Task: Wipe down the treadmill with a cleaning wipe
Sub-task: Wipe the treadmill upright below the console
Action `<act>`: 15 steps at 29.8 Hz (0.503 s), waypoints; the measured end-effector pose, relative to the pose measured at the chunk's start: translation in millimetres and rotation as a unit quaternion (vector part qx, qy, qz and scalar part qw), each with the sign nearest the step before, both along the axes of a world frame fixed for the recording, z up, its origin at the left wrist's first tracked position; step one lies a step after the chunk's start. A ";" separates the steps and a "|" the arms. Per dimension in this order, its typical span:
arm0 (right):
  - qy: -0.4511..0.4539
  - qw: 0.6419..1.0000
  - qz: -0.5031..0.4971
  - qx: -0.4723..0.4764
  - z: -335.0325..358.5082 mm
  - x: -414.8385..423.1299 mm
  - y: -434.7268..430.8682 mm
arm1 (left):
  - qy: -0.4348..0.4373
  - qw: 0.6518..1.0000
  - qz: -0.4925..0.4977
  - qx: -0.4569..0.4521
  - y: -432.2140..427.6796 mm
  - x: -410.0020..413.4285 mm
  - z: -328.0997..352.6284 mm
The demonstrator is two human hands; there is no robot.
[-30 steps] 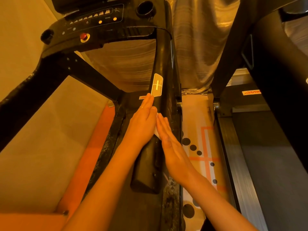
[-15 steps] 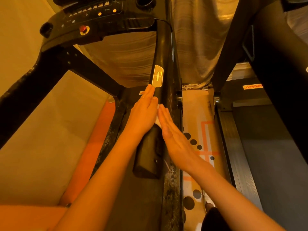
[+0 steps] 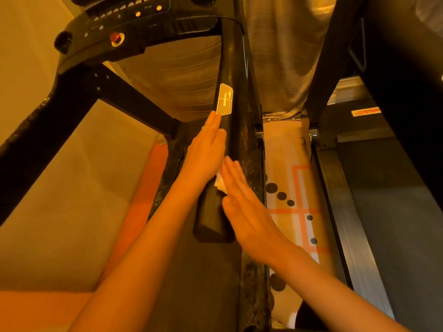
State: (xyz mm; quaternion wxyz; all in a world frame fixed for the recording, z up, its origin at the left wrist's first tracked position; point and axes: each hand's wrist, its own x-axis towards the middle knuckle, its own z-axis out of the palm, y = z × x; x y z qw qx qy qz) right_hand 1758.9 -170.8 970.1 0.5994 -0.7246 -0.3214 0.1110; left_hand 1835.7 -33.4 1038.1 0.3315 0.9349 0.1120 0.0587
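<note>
The left hand [image 3: 206,152] and right hand [image 3: 249,212] lay flat, fingers straight, one on each side of the treadmill rail [image 3: 230,68]. The white wipe [image 3: 220,183] peeked out between them. A red button [image 3: 115,37] sat on the console [image 3: 134,25] above. A dotted mat [image 3: 285,149] lay on the floor beside a second treadmill [image 3: 383,188], and a grey curtain [image 3: 275,56] hung behind.

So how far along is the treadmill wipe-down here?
Mid-job at best. Nothing looks plainly finished: the side frame below shows white flecks. In hand: left hand and right hand press flat on either side of the handrail, the wipe bunched between them. Left, it seems: the rail above the button pad, the console, the far rail.
</note>
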 end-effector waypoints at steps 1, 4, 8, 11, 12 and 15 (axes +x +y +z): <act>-0.007 1.000 -0.007 0.000 -0.2 -1.0 1.2 | -0.003 1.000 0.001 -0.001 0.7 -0.1 -0.5; -0.014 1.000 0.013 0.010 -6.1 -29.8 -5.3 | 0.010 1.000 0.009 0.006 0.0 -2.0 2.3; -0.037 0.999 0.032 0.016 -19.6 -53.9 -14.2 | 0.026 0.999 0.018 0.015 -1.8 -5.1 6.2; -0.051 0.998 0.028 0.007 -20.6 -52.5 -13.7 | 0.023 1.000 0.019 0.009 0.1 -3.1 5.1; -0.047 0.998 0.029 0.007 -19.8 -52.6 -13.7 | 0.022 0.999 0.024 0.004 1.1 -2.5 3.8; -0.037 0.999 0.030 0.014 -18.2 -53.1 -13.3 | 0.021 1.000 0.017 0.000 5.0 0.3 -0.9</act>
